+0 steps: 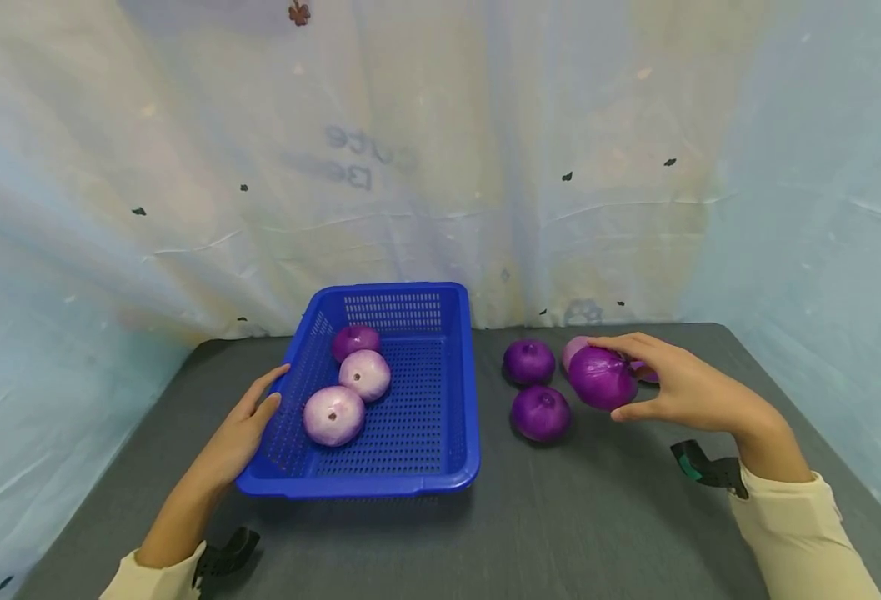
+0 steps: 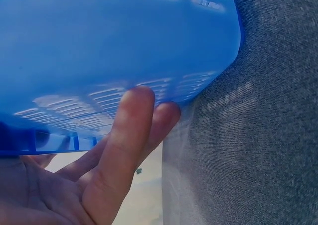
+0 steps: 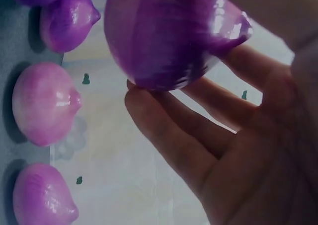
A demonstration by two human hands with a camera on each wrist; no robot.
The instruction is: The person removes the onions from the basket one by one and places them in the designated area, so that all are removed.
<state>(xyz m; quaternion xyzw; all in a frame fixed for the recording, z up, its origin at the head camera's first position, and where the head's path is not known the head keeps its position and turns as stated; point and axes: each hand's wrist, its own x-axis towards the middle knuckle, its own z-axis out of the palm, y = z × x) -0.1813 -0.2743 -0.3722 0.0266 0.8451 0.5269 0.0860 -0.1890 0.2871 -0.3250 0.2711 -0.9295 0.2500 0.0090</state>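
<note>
My right hand (image 1: pixel 673 379) grips a dark purple onion (image 1: pixel 602 379) between thumb and fingers. In the right wrist view this onion (image 3: pixel 159 36) is raised off the table, its pointed tip toward the palm. Against the left side of a blue plastic basket (image 1: pixel 440 483) lies my left hand (image 1: pixel 241 429). Its fingers (image 2: pixel 134 120) look extended along the slotted outer wall in the left wrist view. Inside the basket, on its left half, sit a purple onion (image 1: pixel 355 341) and two paler onions, one in the middle (image 1: pixel 365 375) and one nearer (image 1: pixel 333 416).
Two dark purple onions, one farther (image 1: pixel 528 362) and one nearer (image 1: pixel 541 414), sit on the grey table (image 1: pixel 530 525) right of the basket. A pink onion (image 3: pixel 44 103) and another pinkish onion (image 3: pixel 42 195) stand behind the held one. A patterned sheet (image 1: pixel 440 208) hangs behind.
</note>
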